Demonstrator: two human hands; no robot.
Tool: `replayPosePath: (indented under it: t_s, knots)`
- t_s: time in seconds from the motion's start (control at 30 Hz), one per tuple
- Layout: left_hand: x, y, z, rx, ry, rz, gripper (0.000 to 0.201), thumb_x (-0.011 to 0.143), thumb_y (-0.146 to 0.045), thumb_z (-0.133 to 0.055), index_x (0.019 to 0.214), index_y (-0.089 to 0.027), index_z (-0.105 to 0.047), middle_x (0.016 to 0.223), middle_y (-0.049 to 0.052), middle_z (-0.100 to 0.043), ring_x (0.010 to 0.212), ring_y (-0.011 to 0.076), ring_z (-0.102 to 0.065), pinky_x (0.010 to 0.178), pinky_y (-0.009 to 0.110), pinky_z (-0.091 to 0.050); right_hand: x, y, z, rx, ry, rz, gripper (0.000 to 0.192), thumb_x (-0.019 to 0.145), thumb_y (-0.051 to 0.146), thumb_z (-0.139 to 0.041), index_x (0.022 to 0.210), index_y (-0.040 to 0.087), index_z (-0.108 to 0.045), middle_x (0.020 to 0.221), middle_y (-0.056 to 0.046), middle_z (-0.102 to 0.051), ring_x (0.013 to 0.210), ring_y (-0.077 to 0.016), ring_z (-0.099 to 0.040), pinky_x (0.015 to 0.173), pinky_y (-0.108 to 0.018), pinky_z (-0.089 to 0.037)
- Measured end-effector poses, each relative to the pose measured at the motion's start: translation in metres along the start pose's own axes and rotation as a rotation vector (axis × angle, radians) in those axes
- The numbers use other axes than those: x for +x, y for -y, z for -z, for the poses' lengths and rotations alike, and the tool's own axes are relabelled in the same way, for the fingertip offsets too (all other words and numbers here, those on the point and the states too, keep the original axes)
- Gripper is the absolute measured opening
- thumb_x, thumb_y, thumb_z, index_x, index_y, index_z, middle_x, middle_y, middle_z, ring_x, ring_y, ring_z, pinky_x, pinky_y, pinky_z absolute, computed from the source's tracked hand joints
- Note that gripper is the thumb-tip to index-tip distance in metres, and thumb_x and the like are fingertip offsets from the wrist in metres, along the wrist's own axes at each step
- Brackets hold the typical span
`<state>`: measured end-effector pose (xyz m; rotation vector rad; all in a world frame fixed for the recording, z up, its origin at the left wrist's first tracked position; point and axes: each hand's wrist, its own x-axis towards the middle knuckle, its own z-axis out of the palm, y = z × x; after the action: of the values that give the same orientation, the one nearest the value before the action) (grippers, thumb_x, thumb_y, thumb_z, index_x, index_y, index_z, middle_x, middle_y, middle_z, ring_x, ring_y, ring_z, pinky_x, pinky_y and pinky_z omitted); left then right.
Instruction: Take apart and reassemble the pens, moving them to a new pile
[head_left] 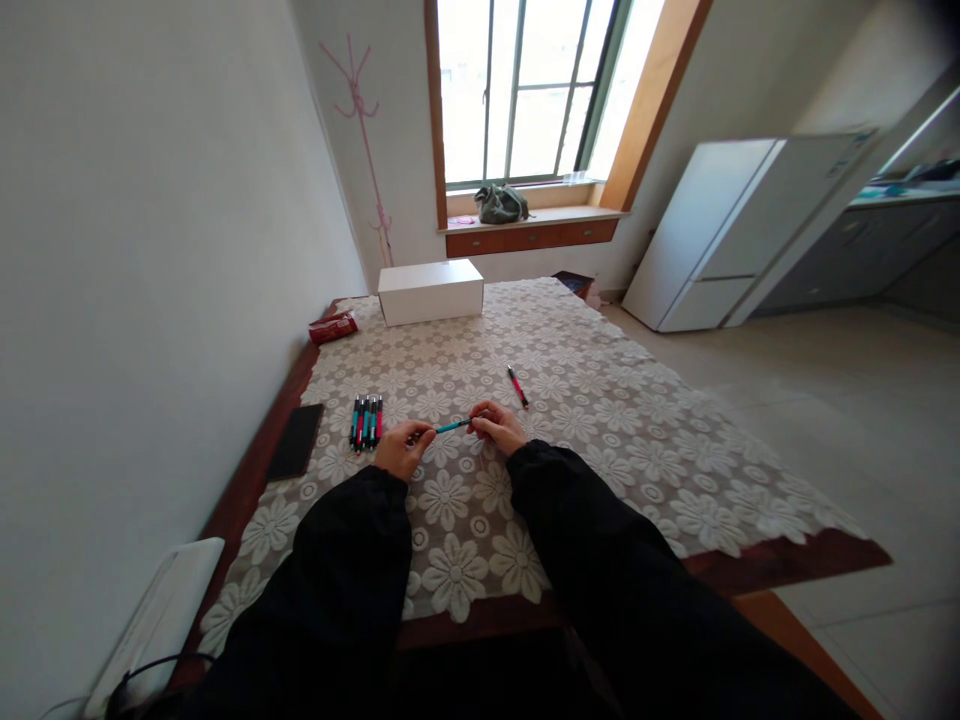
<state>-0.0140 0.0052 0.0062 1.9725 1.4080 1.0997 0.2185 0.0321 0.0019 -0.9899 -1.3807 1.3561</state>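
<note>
Black sleeves [465, 560] lead to left hand [401, 447] and right hand [496, 427], each pinching one end of teal pen [453, 426]; pen row [366, 421] just left, red pen [517, 386] beyond.

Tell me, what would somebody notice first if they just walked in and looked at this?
Probably the two hands in the middle of the flowery lace tablecloth: the left hand and right hand each pinch one end of a teal pen just above the cloth. Left of them lies a neat row of pens, and one red pen lies alone to the right. At the table's far end sits a white box, below the bright window.
</note>
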Motion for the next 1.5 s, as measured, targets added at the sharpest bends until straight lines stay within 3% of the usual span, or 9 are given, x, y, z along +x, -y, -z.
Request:
replayPosePath:
  t_s: [0.17,0.3,0.47,0.6,0.73,0.87,1.0,1.5]
  knots:
    - [0.0012,-0.0012,0.0013,-0.018,-0.017,-0.019,0.022,0.077,-0.032,-0.071,0.095,-0.020,-0.066,0.089,0.004,-0.072,0.077,0.0163,-0.065,0.067,0.027,-0.052,0.0002,-0.0010,-0.0004,0.005,-0.004,0.004,0.025,0.071,0.042,-0.067,0.083,0.023,-0.056,0.068,0.001,-0.069,0.052,-0.0112,-0.051,0.044,-0.022,-0.034]
    - [0.0004,-0.0034,0.0016,-0.026,-0.004,-0.006,0.017,0.083,-0.035,-0.065,0.090,-0.020,-0.066,0.086,0.004,-0.072,0.079,0.0170,-0.067,0.067,0.027,-0.052,0.0002,-0.0008,-0.0007,0.008,-0.006,0.005,0.026,0.071,0.043,-0.067,0.082,0.023,-0.056,0.068,0.001,-0.069,0.051,-0.0111,-0.050,0.044,-0.022,-0.035]
    - [-0.0005,-0.0059,0.0014,-0.048,0.001,-0.016,0.026,0.081,-0.035,-0.068,0.102,-0.020,-0.066,0.091,0.004,-0.073,0.080,0.0169,-0.067,0.068,0.027,-0.052,0.0000,-0.0001,-0.0007,0.008,0.008,0.003,0.026,0.071,0.043,-0.068,0.082,0.022,-0.056,0.068,0.000,-0.069,0.051,-0.0112,-0.050,0.044,-0.022,-0.034]
    - [-0.0012,-0.0065,0.0015,-0.027,0.034,-0.014,0.020,0.084,-0.037,-0.064,0.092,-0.019,-0.068,0.085,0.004,-0.073,0.076,0.0161,-0.066,0.067,0.026,-0.051,-0.0005,-0.0003,-0.0011,0.001,-0.001,0.005,0.025,0.071,0.041,-0.067,0.083,0.022,-0.056,0.067,0.001,-0.069,0.051,-0.0107,-0.050,0.044,-0.022,-0.034]
    - [-0.0010,-0.0062,0.0020,-0.037,0.078,0.009,0.026,0.090,-0.041,-0.056,0.092,-0.019,-0.069,0.079,0.003,-0.073,0.071,0.0155,-0.066,0.065,0.025,-0.051,-0.0004,-0.0013,-0.0009,-0.004,-0.003,0.003,0.024,0.071,0.039,-0.066,0.084,0.022,-0.055,0.067,0.001,-0.069,0.051,-0.0106,-0.050,0.045,-0.021,-0.034]
    - [-0.0004,-0.0066,0.0018,-0.021,0.040,-0.016,0.024,0.084,-0.037,-0.064,0.100,-0.019,-0.068,0.091,0.004,-0.074,0.081,0.0174,-0.068,0.067,0.026,-0.051,0.0000,-0.0017,-0.0008,-0.021,0.006,0.007,0.024,0.072,0.040,-0.065,0.083,0.022,-0.055,0.069,0.001,-0.070,0.051,-0.0108,-0.051,0.046,-0.022,-0.034]
    - [-0.0004,-0.0055,0.0014,0.041,0.046,-0.026,0.017,0.082,-0.035,-0.066,0.091,-0.020,-0.069,0.088,0.004,-0.074,0.080,0.0176,-0.067,0.067,0.026,-0.050,-0.0008,-0.0012,-0.0016,-0.054,0.009,0.017,0.022,0.073,0.039,-0.064,0.084,0.022,-0.055,0.069,0.001,-0.069,0.052,-0.0112,-0.051,0.048,-0.023,-0.036]
    - [-0.0019,-0.0058,0.0018,0.054,0.083,-0.034,0.021,0.086,-0.036,-0.062,0.096,-0.019,-0.069,0.087,0.005,-0.074,0.077,0.0168,-0.067,0.069,0.027,-0.050,-0.0041,-0.0036,-0.0066,-0.393,0.030,0.195,0.013,0.078,0.031,-0.062,0.083,0.019,-0.060,0.074,0.000,-0.065,0.065,-0.0130,-0.056,0.062,-0.026,-0.043]
